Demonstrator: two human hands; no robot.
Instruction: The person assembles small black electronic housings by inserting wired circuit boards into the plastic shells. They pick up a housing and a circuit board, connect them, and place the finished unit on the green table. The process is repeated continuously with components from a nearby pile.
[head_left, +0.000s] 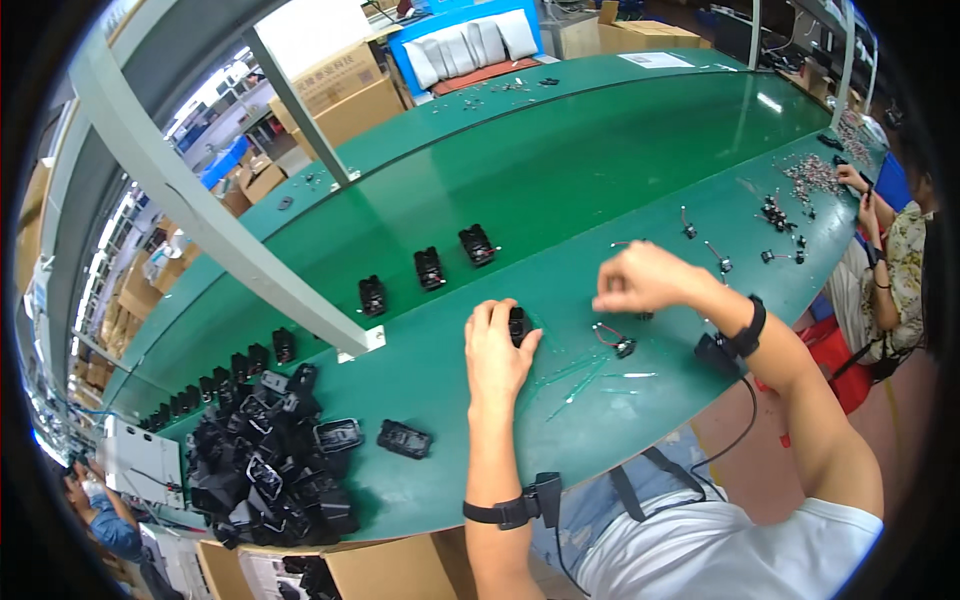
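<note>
My left hand (495,350) is wrapped round a small black plastic housing (518,325) on the green bench top, covering most of it. To its right, my right hand (640,280) is raised over the bench with curled fingers; whatever is in them is hidden. Just below that hand lies a small black part with red wires (624,346). Similar wired parts (724,262) are spread farther right. Thin clear green strips (580,385) lie between my forearms. A single black housing (404,438) rests left of my left forearm.
A big heap of black housings (265,460) covers the bench at left, above an open cardboard box (400,570). Several housings (428,268) stand in a row on the green belt (560,185). A grey metal post (220,220) rises at left. A co-worker (905,270) sits at right by small parts (812,175).
</note>
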